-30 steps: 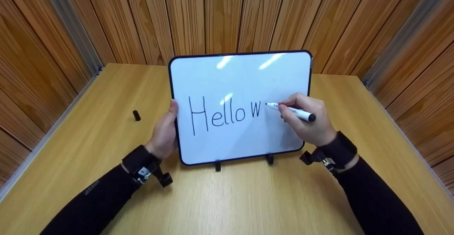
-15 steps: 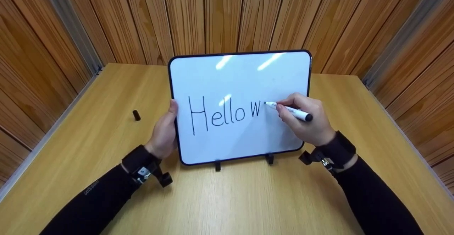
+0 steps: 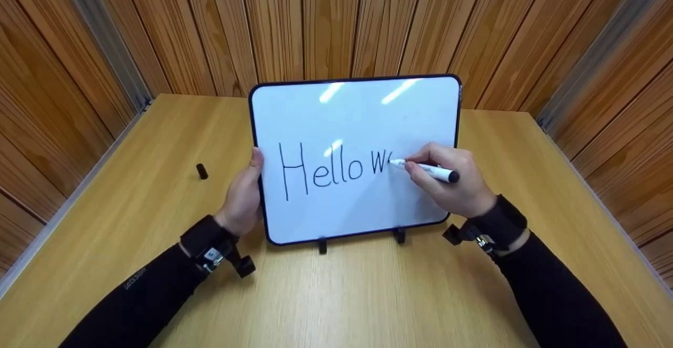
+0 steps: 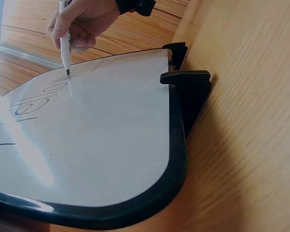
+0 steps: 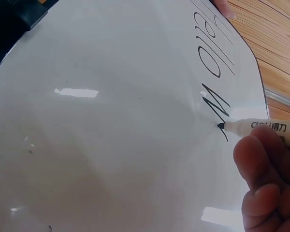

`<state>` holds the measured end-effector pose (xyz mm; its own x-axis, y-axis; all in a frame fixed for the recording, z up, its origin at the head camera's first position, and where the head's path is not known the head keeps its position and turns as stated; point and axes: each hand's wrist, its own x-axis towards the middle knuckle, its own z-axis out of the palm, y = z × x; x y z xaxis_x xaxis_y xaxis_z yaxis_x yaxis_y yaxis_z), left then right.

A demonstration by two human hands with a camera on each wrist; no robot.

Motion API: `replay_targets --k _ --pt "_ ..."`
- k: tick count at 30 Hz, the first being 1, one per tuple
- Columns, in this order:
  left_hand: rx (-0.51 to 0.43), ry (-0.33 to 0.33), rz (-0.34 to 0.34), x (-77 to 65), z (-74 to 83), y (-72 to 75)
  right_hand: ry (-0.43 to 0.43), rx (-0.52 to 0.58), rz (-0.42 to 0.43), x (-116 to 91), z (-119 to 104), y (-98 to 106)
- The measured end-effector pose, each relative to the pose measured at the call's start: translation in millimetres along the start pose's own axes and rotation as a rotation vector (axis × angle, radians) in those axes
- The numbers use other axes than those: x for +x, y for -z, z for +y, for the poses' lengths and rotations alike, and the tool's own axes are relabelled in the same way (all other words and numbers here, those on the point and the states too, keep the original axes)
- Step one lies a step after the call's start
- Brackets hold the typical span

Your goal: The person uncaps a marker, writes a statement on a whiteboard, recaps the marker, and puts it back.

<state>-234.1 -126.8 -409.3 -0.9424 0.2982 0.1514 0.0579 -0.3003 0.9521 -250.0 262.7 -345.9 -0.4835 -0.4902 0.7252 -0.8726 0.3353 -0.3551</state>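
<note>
A whiteboard [image 3: 347,111] with a black frame stands tilted back, bearing "Hello W" and the start of a curved stroke in black. My right hand [image 3: 455,180] pinches a white marker [image 3: 434,171] with a black end. In the right wrist view, the marker [image 5: 246,127] touches the board with its black tip at the new curve beside the W. My left hand [image 3: 243,195] grips the board's left edge, thumb at the frame and the other fingers hidden behind it.
A small black marker cap [image 3: 202,171] lies on the wooden table [image 3: 336,295], left of the board. Black stand feet [image 3: 323,245] support the board's lower edge. Wood-panelled walls [image 3: 331,22] rise behind and at both sides.
The right hand has moved the marker slightly left and down, and a short curved stroke now shows right of the W. The left hand and board stay nearly still.
</note>
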Motion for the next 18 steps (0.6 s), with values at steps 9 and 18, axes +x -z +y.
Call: replay_targets --k 9,18 --pt "0.025 -0.003 0.011 -0.9 0.1 0.7 0.021 0.051 -0.079 -0.7 0.8 1.7" --pt "0.021 -0.007 0.028 -1.1 -0.9 0.9 -0.042 0.002 -0.049 -0.3 -1.5 6.5"
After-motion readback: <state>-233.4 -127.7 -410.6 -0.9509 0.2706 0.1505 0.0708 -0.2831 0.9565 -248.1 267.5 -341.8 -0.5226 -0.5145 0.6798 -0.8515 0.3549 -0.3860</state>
